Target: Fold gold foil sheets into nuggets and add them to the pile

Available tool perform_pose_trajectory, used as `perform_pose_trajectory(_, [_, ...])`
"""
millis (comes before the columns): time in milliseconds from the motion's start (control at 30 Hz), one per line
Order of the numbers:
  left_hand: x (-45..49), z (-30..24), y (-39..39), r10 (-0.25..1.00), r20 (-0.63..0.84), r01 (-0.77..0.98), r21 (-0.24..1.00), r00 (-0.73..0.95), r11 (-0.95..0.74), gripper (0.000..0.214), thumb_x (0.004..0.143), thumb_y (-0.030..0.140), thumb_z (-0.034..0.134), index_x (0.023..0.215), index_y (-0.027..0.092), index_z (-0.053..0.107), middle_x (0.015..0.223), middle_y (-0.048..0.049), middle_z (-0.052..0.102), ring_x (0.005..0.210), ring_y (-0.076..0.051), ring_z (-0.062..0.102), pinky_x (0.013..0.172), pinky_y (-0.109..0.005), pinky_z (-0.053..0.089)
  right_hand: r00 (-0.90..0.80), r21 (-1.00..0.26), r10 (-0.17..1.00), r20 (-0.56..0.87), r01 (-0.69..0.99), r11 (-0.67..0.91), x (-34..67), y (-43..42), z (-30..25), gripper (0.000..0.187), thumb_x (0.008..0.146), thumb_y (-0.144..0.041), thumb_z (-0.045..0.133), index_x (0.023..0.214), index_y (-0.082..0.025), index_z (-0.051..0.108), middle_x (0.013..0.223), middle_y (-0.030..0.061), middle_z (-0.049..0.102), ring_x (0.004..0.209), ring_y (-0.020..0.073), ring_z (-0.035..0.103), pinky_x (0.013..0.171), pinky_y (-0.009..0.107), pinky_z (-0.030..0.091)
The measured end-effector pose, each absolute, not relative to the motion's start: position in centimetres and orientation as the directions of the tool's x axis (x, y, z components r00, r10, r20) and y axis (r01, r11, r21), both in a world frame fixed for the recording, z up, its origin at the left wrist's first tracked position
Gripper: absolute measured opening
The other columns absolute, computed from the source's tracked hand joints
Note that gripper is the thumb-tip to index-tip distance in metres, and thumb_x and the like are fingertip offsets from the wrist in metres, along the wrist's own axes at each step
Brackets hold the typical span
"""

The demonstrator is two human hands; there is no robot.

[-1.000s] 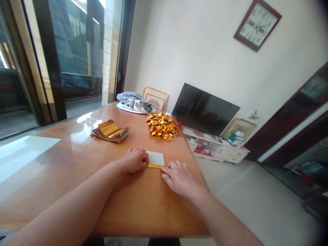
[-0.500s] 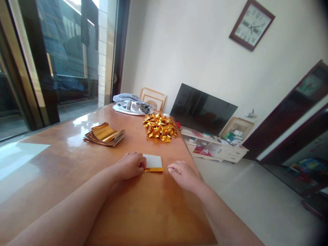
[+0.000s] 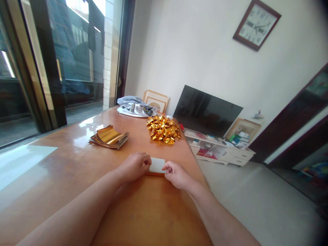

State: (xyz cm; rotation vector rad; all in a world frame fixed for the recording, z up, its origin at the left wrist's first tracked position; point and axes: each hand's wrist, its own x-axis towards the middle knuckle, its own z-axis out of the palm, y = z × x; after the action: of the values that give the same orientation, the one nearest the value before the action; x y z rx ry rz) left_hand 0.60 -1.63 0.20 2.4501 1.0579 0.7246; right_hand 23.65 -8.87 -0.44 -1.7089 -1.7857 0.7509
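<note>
A small sheet of paper [image 3: 156,165], white on top with a gold fold along its near edge, lies on the wooden table [image 3: 77,171]. My left hand [image 3: 134,166] is closed at the sheet's left edge, fingers curled and pinching it. My right hand [image 3: 176,175] is closed on the sheet's right edge, thumb and fingers pinched together. Farther back sits a pile of folded gold foil pieces [image 3: 163,129]. A stack of flat gold foil sheets [image 3: 109,136] lies to the left.
A grey and white cloth bundle [image 3: 135,106] lies at the table's far end. Off the right edge are a television [image 3: 206,111] on a low white cabinet [image 3: 220,150], and a tiled floor. A glass door [image 3: 51,61] is on the left.
My right hand has moved left from the table surface to the sheet's right edge and closed on it. The gold fold strip is narrower in view. My left hand stays at the left edge.
</note>
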Motion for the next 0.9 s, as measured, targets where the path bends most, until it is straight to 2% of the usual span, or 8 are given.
perform_pose_trajectory(100, [0.6,0.5,-1.3,0.806,0.42,0.54,0.599,0.418,-0.592,0.008,0.083,0.026,0.056,0.085,0.021,0.062,0.088,-0.0027,0.067,0.077,-0.018,0.059,0.067,-0.028,0.041,0.03,-0.868,0.999,-0.038,0.494,-0.048,23.1,-9.3,0.3,0.026,0.072,-0.016,0.059,0.097,-0.019,0.062,0.065,-0.0076,0.051,0.053,0.0092,0.043,0.05,0.02,0.028])
perform_pose_trajectory(200, [0.9,0.5,-1.3,0.841,0.428,0.5,0.676,0.332,-0.541,0.016,0.087,0.036,0.056,0.082,0.021,0.058,0.078,-0.0005,0.062,0.069,-0.017,0.055,0.062,-0.028,0.039,0.143,-0.954,0.988,-0.056,0.285,-0.096,22.1,-9.8,1.4,0.03,0.07,-0.02,0.061,0.1,-0.019,0.058,0.067,-0.0069,0.055,0.055,0.0098,0.047,0.052,0.021,0.032])
perform_pose_trajectory(333, [1.8,0.2,-2.3,0.861,0.26,0.341,0.838,0.438,-0.426,0.034,0.085,0.053,0.062,0.085,0.019,0.061,0.074,0.0003,0.061,0.067,-0.016,0.053,0.059,-0.027,0.039,0.25,-0.989,0.962,-0.109,0.072,-0.131,20.3,-10.2,1.9,0.033,0.069,-0.026,0.066,0.1,-0.02,0.056,0.075,-0.0033,0.061,0.057,0.01,0.053,0.049,0.02,0.029])
perform_pose_trajectory(467, [2.7,0.3,-3.8,0.748,0.124,0.006,0.986,0.652,-0.168,0.044,0.086,0.055,0.064,0.106,0.017,0.061,0.089,-0.0036,0.067,0.079,-0.017,0.062,0.068,-0.027,0.046,0.22,-0.996,0.971,-0.089,-0.037,-0.083,18.1,-10.7,1.6,0.034,0.07,-0.028,0.069,0.101,-0.02,0.055,0.077,-0.0021,0.065,0.061,0.0113,0.058,0.048,0.019,0.03])
perform_pose_trajectory(667, [2.5,1.0,-4.3,0.744,0.029,-0.083,0.996,0.668,0.036,0.038,0.081,0.044,0.072,0.103,0.016,0.061,0.091,-0.0034,0.066,0.079,-0.016,0.063,0.069,-0.026,0.048,0.052,-0.996,0.996,-0.07,-0.059,-0.067,16.3,-11.4,1.8,0.025,0.073,-0.021,0.062,0.097,-0.018,0.058,0.092,0.0048,0.073,0.087,0.0178,0.07,0.058,0.02,0.04])
perform_pose_trajectory(767, [2.3,1.0,-3.9,0.758,-0.003,-0.069,0.996,0.652,0.063,0.034,0.079,0.037,0.071,0.105,0.016,0.062,0.089,-0.0023,0.066,0.076,-0.015,0.062,0.068,-0.025,0.047,0.106,-0.999,0.993,-0.047,-0.029,-0.045,17.1,-11.4,2.2,0.028,0.077,-0.028,0.062,0.103,-0.018,0.058,0.09,0.0039,0.07,0.076,0.0157,0.068,0.053,0.02,0.038])
perform_pose_trajectory(833, [2.2,1.0,-3.7,0.772,-0.027,-0.044,0.997,0.635,0.071,0.032,0.079,0.034,0.068,0.106,0.017,0.063,0.086,-0.0011,0.066,0.073,-0.015,0.06,0.065,-0.025,0.045,0.188,-0.997,0.982,0.024,0.079,0.009,18.3,-11.2,2.5,0.027,0.081,-0.031,0.06,0.105,-0.018,0.059,0.087,0.0028,0.068,0.068,0.0141,0.064,0.052,0.022,0.04])
perform_pose_trajectory(900, [2.0,1.0,-3.4,0.783,-0.051,-0.035,0.995,0.619,0.092,0.032,0.078,0.033,0.066,0.107,0.017,0.065,0.083,-0.0002,0.065,0.071,-0.014,0.058,0.061,-0.024,0.042,0.211,-0.945,0.958,0.193,0.301,0.124,19.9,-11.0,2.8,0.023,0.084,-0.028,0.055,0.103,-0.017,0.061,0.09,0.0038,0.067,0.077,0.0163,0.064,0.069,0.028,0.05])
